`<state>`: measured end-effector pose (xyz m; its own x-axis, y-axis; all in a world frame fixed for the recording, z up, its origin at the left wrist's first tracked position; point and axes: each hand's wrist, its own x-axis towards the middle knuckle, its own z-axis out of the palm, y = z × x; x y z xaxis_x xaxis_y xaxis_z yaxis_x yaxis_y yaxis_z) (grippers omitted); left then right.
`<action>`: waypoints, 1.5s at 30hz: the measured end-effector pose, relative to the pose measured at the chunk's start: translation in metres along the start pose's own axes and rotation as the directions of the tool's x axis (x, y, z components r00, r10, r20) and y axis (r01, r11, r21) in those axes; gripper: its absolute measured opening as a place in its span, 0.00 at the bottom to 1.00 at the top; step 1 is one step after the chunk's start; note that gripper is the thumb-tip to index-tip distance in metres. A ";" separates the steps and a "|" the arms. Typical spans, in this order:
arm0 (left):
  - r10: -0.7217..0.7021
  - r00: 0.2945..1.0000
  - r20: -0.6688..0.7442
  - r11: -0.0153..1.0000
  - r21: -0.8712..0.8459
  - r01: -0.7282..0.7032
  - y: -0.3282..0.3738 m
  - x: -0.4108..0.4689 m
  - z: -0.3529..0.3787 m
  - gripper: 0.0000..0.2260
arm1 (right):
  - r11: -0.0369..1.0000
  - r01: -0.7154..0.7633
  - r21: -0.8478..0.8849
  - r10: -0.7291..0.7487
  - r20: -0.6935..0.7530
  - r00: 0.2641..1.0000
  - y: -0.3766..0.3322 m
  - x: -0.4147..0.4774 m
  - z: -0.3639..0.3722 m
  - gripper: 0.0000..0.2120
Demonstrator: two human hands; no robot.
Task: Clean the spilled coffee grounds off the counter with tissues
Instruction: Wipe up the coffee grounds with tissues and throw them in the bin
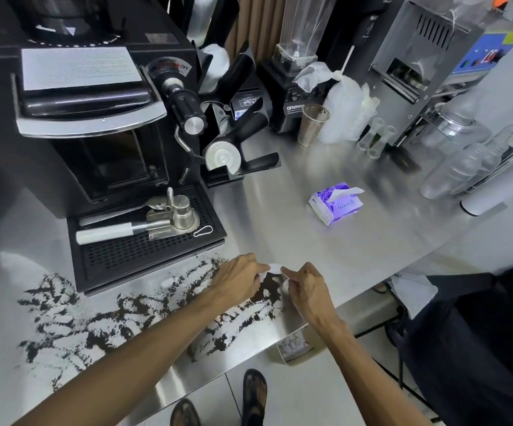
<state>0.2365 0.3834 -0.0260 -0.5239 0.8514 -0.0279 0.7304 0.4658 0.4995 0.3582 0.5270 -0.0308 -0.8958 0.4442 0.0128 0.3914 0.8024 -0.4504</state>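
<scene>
Dark coffee grounds (132, 309) lie scattered in streaks across the front of the steel counter (326, 241), from the left edge to the middle. My left hand (236, 281) and my right hand (306, 287) meet just above the right end of the spill. Between them they pinch a white tissue (275, 269), each hand on one side of it. A small dark heap of grounds (269, 290) sits under the tissue between my hands. A purple tissue pack (336, 202) with one sheet sticking out lies farther back on the counter.
A black espresso machine (89, 118) with its drip tray (144, 241) stands at the left, close behind the spill. Portafilters (236, 142), a blender (292, 96), a metal cup (312, 124) and clear glasses (464, 167) line the back and right. The counter's front edge runs just below my hands.
</scene>
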 end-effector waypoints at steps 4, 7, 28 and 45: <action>-0.023 0.999 0.028 0.999 -0.028 0.024 -0.002 -0.009 0.004 0.18 | 0.999 0.031 0.044 -0.033 0.055 0.998 0.002 -0.009 0.003 0.17; -0.047 0.998 0.035 0.996 -0.076 0.049 -0.005 -0.018 0.009 0.17 | 0.993 -0.024 0.113 0.013 0.102 0.995 -0.003 -0.020 0.005 0.16; -0.176 0.984 0.016 0.972 -0.157 0.176 0.003 -0.018 0.009 0.13 | 0.947 -0.168 0.272 0.172 0.008 0.985 -0.019 -0.028 0.017 0.19; 0.073 0.997 0.003 0.996 -0.054 -0.072 -0.010 -0.018 0.012 0.13 | 0.989 -0.069 0.132 0.065 0.035 0.997 -0.012 -0.019 0.024 0.19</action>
<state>0.2433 0.3663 -0.0407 -0.4681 0.8837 0.0059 0.7417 0.3892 0.5463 0.3655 0.4994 -0.0472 -0.8754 0.4811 -0.0476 0.4210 0.7103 -0.5641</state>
